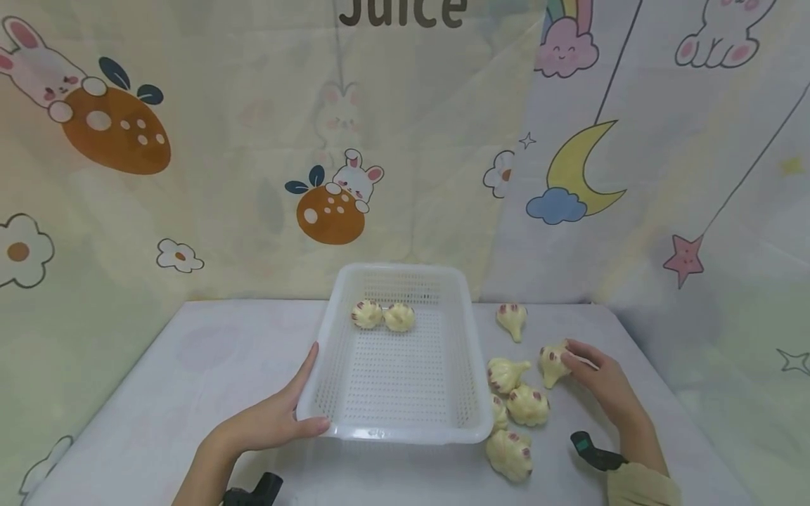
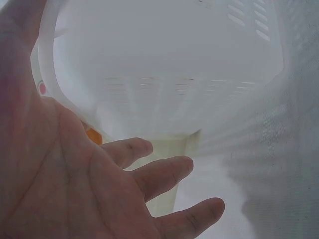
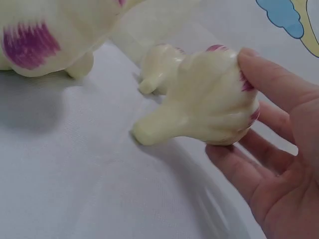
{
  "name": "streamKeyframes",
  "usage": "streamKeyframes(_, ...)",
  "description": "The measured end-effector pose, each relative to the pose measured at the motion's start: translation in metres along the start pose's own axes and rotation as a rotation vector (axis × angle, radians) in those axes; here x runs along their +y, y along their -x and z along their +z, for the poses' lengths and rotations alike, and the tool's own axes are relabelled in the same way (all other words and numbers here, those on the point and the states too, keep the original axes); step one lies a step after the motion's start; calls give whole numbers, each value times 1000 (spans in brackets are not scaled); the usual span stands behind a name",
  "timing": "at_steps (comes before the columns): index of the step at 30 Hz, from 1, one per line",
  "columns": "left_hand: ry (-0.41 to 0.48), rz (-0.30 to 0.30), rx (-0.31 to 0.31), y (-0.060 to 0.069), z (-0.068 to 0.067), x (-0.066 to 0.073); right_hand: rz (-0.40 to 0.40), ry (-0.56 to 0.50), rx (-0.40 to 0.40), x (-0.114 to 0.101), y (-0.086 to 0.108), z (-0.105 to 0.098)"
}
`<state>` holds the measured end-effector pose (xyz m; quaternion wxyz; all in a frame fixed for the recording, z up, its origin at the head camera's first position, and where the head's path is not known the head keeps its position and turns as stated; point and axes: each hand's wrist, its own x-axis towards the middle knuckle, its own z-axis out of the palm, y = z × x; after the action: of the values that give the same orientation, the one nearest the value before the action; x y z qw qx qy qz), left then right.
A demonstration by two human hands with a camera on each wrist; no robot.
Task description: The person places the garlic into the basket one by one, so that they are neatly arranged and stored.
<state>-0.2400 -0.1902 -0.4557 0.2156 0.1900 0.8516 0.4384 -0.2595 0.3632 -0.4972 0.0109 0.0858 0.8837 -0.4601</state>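
While the left hand (image 1: 267,420) holds the near left corner of a white basket (image 1: 395,393), thumb on its rim and other fingers stretched out, the right hand (image 1: 606,385) pinches a garlic bulb (image 1: 552,365) to the basket's right; whether that bulb touches the desk (image 1: 221,358) is hard to tell. A wide stretch of desk runs left of the basket to a slanting edge. The basket's far end hides part of the back edge, where a printed backdrop (image 1: 418,218) rises. Two bulbs (image 1: 400,318) sit inside, toward the basket's far left. Four loose bulbs (image 1: 528,405) crowd close by its right side, one partly covered by its wall; another bulb (image 1: 510,320) lies farther back on that side.
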Motion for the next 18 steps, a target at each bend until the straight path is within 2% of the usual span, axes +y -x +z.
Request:
streamKeyframes(5,13,6,-2,-1,1,0,-46,0,103,4,-3,1)
streamKeyframes(9,19,-1,-3,-1,1,0,-131,55,159,4,-4,1)
streamKeyframes(14,12,-9,-3,-1,0,1,-251,177,111,-7,-2,-2)
streamKeyframes(18,11,-11,-5,-1,0,1,-339,238,82,-7,-4,2)
